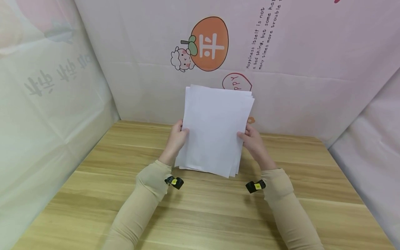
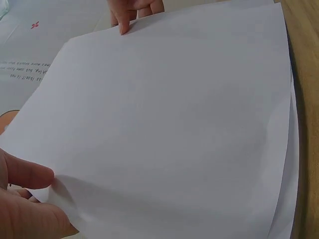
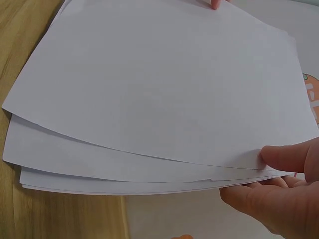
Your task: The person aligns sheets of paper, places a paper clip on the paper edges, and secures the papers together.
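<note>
Several loose sheets of white paper point(image 1: 215, 130) form an uneven stack, tilted up above the table, with edges fanned out of line. At the stack's left edge my left hand point(image 1: 176, 139) grips the sheets, thumb on the front face and fingers behind. My right hand point(image 1: 254, 142) pinches the opposite edge the same way. In the right wrist view the paper point(image 3: 149, 89) shows staggered layers along the near edge, with my right thumb on top and the fingers beneath. The left wrist view has the top sheet point(image 2: 164, 114) bending slightly near my left hand.
A wood-grain table point(image 1: 206, 215) lies below the paper. Behind it hangs a pale printed cloth point(image 1: 150, 31) with an orange fruit cartoon and lettering. More pale cloth point(image 1: 47, 121) stands along the left side and the right side. Each wrist carries a small black camera.
</note>
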Action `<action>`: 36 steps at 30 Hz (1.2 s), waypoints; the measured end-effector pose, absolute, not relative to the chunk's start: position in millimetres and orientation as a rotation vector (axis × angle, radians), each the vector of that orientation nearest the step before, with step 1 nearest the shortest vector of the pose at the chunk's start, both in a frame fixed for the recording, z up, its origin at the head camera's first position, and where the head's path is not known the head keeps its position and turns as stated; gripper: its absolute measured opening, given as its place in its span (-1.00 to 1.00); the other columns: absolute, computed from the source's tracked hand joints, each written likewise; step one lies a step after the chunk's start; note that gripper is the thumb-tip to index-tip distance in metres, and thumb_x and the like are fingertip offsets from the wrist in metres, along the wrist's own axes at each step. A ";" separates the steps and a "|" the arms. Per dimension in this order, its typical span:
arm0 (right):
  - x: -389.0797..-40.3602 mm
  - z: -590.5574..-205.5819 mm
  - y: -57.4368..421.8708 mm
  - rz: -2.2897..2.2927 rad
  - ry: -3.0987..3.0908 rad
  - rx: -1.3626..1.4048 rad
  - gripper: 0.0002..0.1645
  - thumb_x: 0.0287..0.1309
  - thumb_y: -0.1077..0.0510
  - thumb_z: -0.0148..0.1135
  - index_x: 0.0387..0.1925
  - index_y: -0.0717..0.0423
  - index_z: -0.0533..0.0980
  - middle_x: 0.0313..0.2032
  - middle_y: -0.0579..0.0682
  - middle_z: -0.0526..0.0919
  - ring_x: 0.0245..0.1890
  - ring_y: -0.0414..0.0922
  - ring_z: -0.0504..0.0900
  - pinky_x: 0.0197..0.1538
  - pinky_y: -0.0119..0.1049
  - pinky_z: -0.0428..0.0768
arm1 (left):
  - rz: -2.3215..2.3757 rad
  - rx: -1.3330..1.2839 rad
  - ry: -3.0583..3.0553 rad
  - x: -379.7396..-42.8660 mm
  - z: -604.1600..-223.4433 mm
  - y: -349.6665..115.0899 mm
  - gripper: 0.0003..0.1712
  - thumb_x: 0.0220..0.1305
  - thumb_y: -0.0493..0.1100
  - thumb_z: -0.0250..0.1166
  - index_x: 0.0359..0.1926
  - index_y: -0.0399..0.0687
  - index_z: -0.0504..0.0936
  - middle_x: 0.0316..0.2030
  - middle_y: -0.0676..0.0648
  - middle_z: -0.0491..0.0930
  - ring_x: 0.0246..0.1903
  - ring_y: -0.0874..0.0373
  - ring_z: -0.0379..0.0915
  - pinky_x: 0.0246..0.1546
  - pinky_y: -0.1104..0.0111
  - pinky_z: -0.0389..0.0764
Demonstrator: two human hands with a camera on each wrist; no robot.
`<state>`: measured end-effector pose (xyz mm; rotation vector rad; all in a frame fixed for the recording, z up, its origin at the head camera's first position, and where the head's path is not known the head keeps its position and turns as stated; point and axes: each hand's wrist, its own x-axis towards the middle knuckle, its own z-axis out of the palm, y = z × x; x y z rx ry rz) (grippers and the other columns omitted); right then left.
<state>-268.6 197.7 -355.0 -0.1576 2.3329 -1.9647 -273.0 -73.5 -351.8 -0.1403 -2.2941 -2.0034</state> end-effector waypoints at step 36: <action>-267.5 -356.2 203.2 -2.060 2.515 -0.434 -0.41 0.39 0.22 -0.07 0.38 0.24 0.09 0.32 0.21 0.31 0.28 -0.03 0.33 0.22 -0.39 0.38 | -2.065 -0.176 -2.029 -273.2 -359.1 -64.4 -0.62 0.25 -0.45 0.01 0.10 -0.39 0.44 0.06 -0.32 0.52 0.06 -0.06 0.43 0.09 0.12 0.42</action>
